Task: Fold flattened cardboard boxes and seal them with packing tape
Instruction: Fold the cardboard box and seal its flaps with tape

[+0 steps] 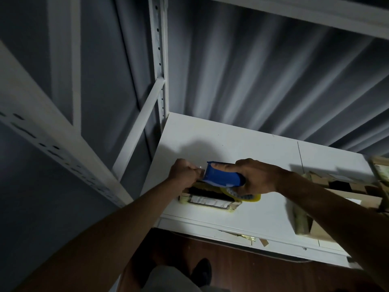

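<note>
Shelving of white perforated metal [63, 142] frames a white shelf board [242, 148] set against a dim grey ribbed wall [252, 70], with dark wood floor [242, 264] below. On the board lies a small brown cardboard box [207, 200], taped at its corners, with more cardboard [347, 199] at the right. Right hand [255, 175] has its grip curled round a blue plastic tape dispenser [223, 175] carrying a yellowish tape roll [242, 196], directly above the box. Left hand [185, 172] pinches the tape end at the dispenser's mouth, fingers tightly curled.

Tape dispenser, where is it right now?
The blue tape dispenser is mid-frame in the head view, gripped by the right hand above a small box on the white shelf.
</note>
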